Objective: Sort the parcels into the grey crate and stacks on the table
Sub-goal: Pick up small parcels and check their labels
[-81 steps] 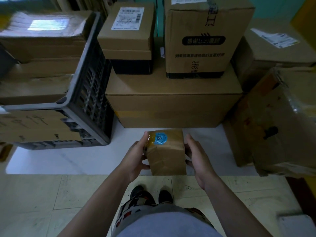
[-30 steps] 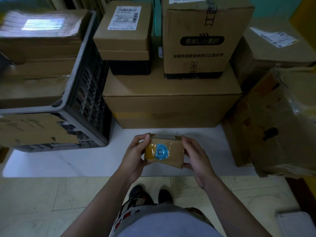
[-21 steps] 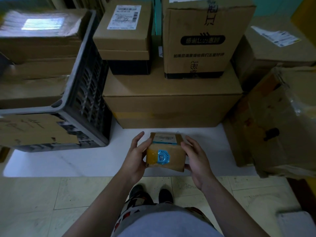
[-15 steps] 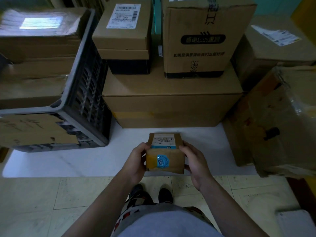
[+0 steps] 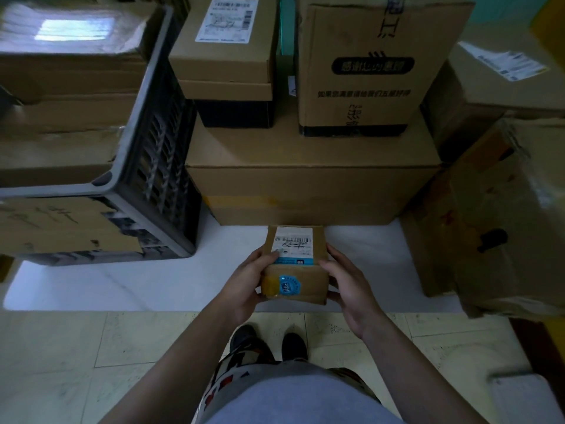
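both hands (image 5: 244,280) (image 5: 351,286) grip small parcel (image 5: 295,270) above white table (image 5: 153,286).

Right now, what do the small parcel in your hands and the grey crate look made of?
Small parcel: brown cardboard, matte, with glossy tape, a blue sticker and a white paper label. Grey crate: probably moulded plastic, dull finish, judging by its slotted lattice wall and rounded corner.

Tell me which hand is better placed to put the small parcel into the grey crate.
Left, likely. The left hand grips the small parcel on the side nearer the grey crate; the right hand, gripping the far side, would reach across.
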A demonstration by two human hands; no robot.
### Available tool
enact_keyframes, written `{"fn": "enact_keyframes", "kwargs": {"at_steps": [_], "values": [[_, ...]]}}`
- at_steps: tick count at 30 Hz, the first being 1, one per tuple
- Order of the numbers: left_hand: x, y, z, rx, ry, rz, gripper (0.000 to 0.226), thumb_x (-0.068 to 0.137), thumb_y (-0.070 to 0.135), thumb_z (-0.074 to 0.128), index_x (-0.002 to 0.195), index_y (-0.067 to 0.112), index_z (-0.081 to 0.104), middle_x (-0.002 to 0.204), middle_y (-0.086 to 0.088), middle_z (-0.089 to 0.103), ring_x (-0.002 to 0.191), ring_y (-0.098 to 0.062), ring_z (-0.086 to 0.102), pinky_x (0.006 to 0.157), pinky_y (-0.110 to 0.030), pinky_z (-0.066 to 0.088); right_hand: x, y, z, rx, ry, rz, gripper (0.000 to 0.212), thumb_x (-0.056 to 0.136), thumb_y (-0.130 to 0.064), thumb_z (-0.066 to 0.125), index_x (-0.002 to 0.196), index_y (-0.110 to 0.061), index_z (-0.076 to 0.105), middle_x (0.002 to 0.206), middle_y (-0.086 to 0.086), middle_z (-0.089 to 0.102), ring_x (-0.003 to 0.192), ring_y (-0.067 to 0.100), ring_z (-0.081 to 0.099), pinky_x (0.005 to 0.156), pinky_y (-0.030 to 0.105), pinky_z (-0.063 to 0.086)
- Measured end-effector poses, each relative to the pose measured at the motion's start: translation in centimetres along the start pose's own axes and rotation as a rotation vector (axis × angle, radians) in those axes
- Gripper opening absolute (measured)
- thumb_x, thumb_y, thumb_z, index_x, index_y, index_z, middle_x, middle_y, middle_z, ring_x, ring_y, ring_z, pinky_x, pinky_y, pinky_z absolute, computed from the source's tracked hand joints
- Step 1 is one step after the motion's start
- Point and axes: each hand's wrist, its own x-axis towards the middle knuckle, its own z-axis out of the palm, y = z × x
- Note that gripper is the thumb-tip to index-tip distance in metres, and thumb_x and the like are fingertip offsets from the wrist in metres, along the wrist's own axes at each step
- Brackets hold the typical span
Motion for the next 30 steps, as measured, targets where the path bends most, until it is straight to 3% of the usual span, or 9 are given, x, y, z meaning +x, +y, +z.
{"fn": "enact_keyframes", "kwargs": {"at_steps": [5, 9, 14, 17, 22, 27, 30], "values": [[0.2, -0.2, 0.1, -0.01, 0.026, -0.003, 0.03, 0.096, 0.031, 0.062, 0.125, 0.024, 0.061, 0.101, 0.001, 0.077, 0.093, -0.018, 0.073, 0.083, -0.039, 0.057, 0.3, 0.2, 0.1, 0.023, 0.02, 0.011, 0.028, 0.099, -0.025, 0.054, 0.117, -0.046, 0.063, 0.103, -0.015, 0.074, 0.098, 0.006, 0.068, 0.078, 0.028, 0.052], [0.4, -0.2, 0.4, -0.026, 0.035, -0.019, 0.032, 0.094, 0.026, 0.065, 0.125, 0.018, 0.061, 0.102, -0.002, 0.077, 0.097, -0.022, 0.071, 0.086, -0.041, 0.056, 0.6, 0.5, -0.3, 0.058, 0.054, 0.052, 0.027, 0.096, -0.023, 0.058, 0.121, -0.03, 0.064, 0.112, -0.003, 0.072, 0.104, 0.014, 0.067, 0.086, 0.036, 0.053], [0.5, -0.1, 0.6, -0.012, 0.057, -0.028, 0.035, 0.092, 0.021, 0.066, 0.125, 0.013, 0.058, 0.099, -0.004, 0.076, 0.095, -0.024, 0.071, 0.079, -0.041, 0.057, 0.9, 0.5, -0.7, 0.045, 0.067, 0.058, 0.027, 0.096, -0.029, 0.06, 0.122, -0.028, 0.062, 0.113, -0.003, 0.071, 0.103, 0.014, 0.066, 0.083, 0.033, 0.053], [0.6, -0.3, 0.7, -0.015, 0.07, -0.028, 0.036, 0.092, 0.025, 0.067, 0.124, 0.013, 0.056, 0.102, -0.005, 0.073, 0.098, -0.023, 0.068, 0.083, -0.042, 0.055, 1.1, 0.7, -0.9, 0.027, 0.1, 0.081, 0.026, 0.095, -0.032, 0.062, 0.121, -0.027, 0.06, 0.115, -0.001, 0.068, 0.103, 0.016, 0.065, 0.085, 0.036, 0.054], [0.9, -0.6, 0.6, -0.035, 0.095, -0.041, 0.036, 0.091, 0.026, 0.069, 0.123, 0.013, 0.056, 0.09, -0.002, 0.077, 0.097, -0.023, 0.069, 0.092, -0.046, 0.054, 1.3, 0.6, -1.4, 0.017, 0.129, 0.09, 0.021, 0.095, -0.031, 0.063, 0.114, -0.024, 0.062, 0.112, 0.0, 0.069, 0.098, 0.018, 0.066, 0.072, 0.033, 0.05], [0.7, -0.4, 0.6, -0.031, 0.11, -0.048, 0.032, 0.093, 0.028, 0.066, 0.118, 0.01, 0.059, 0.087, -0.002, 0.077, 0.09, -0.022, 0.069, 0.071, -0.036, 0.052, 1.3, 0.4, -1.5, 0.017, 0.099, 0.083, 0.021, 0.094, -0.024, 0.064, 0.114, -0.022, 0.061, 0.109, 0.001, 0.07, 0.093, 0.019, 0.068, 0.067, 0.03, 0.049], [0.7, -0.1, 0.2, -0.036, 0.119, -0.041, 0.03, 0.096, 0.035, 0.06, 0.108, 0.008, 0.068, 0.089, -0.004, 0.076, 0.098, -0.026, 0.068, 0.077, -0.036, 0.051, 1.1, 0.5, -1.7, 0.007, 0.056, 0.06, 0.023, 0.091, -0.011, 0.063, 0.112, -0.018, 0.059, 0.108, 0.002, 0.071, 0.086, 0.016, 0.07, 0.06, 0.025, 0.05]]}}
